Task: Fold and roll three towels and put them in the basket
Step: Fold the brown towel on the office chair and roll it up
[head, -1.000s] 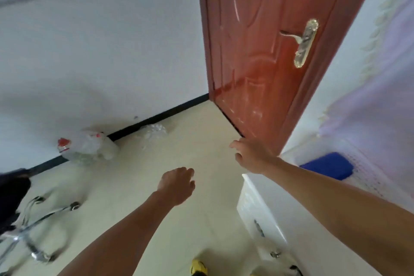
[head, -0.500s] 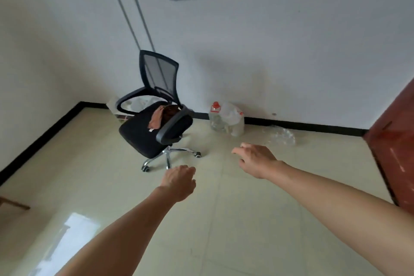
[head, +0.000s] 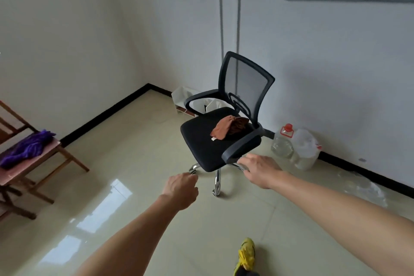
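1. Pale tiled floor, white walls. Far left, a crumpled purple fleecy towel point(head: 26, 148) lies on a pink-seated wooden chair point(head: 20, 171).
2. Left hand point(head: 181, 189) hovers mid-air, fingers loosely curled, holding nothing.
3. Rust-orange cloth towel point(head: 226, 129) lies bunched on the seat of a black mesh office chair point(head: 197, 139). Likely light, limp, not slippery; best pinched at an edge or corner.
4. Right hand point(head: 259, 170) is released, fingers relaxed, just beside the armrest; contact unclear.

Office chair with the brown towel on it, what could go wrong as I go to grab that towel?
The chair is on wheels on a glossy floor; leaning on it could send it rolling, perhaps into the water jugs. The towel lies crumpled by the armrest, so a one-handed grab may drop it.
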